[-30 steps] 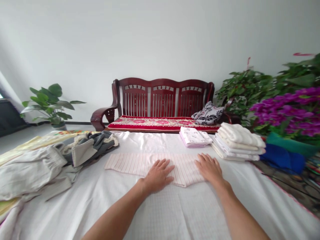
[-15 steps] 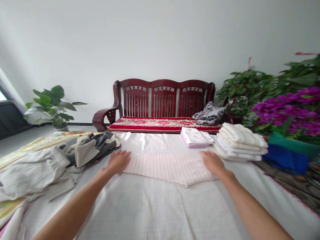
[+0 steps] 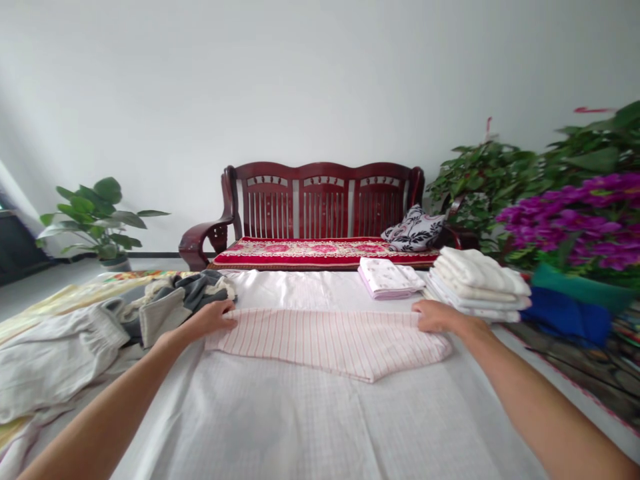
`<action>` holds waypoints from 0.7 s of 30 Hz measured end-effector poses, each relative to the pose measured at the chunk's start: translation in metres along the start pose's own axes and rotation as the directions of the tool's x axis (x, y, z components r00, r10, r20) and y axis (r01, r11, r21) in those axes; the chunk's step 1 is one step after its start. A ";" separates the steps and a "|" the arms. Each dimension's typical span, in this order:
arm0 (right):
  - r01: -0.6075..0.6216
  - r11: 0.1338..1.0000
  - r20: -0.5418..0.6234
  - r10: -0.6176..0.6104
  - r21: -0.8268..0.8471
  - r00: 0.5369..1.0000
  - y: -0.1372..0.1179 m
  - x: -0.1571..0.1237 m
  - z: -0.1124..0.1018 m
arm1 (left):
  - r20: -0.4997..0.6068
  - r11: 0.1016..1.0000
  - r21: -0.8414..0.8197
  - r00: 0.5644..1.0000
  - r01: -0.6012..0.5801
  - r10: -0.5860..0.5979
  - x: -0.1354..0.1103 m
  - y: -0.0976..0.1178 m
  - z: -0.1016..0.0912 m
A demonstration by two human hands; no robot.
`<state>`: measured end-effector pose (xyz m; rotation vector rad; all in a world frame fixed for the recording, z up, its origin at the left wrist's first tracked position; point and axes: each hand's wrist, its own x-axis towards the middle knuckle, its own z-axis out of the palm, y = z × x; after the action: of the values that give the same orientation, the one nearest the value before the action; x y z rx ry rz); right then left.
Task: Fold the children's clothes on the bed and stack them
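White trousers with thin pink stripes (image 3: 320,339), folded lengthwise, lie across the white cloth (image 3: 300,427) in front of me. My left hand (image 3: 214,317) pinches their far edge near the narrow leg end. At the wider end, my right hand (image 3: 436,316) grips the same far edge, its fingers closed and partly hidden. Between the two hands the far edge runs nearly straight, while a pointed corner of the cloth faces me on the near side.
Rumpled grey and dark clothes (image 3: 65,353) lie at left. A folded patterned garment (image 3: 390,277) and a stack of folded white clothes (image 3: 477,287) sit at far right. Beyond stands a wooden bench (image 3: 323,207); purple flowers (image 3: 580,217) rise on the right.
Both hands have gone from lying flat on the striped trousers to gripping their far edge. My left hand has moved left, and more of the trouser ends shows.
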<state>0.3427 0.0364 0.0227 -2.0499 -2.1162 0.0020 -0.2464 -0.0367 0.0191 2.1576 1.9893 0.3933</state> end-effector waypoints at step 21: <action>0.299 0.945 -0.400 -0.224 0.135 0.889 0.038 -0.082 0.047 | -0.263 0.988 0.080 0.953 -0.132 0.148 -0.067 -0.001 0.037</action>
<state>0.3753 -0.0374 -0.0399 -1.4961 -2.0337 -0.2053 -0.2409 -0.1015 -0.0210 2.4042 2.0084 0.6885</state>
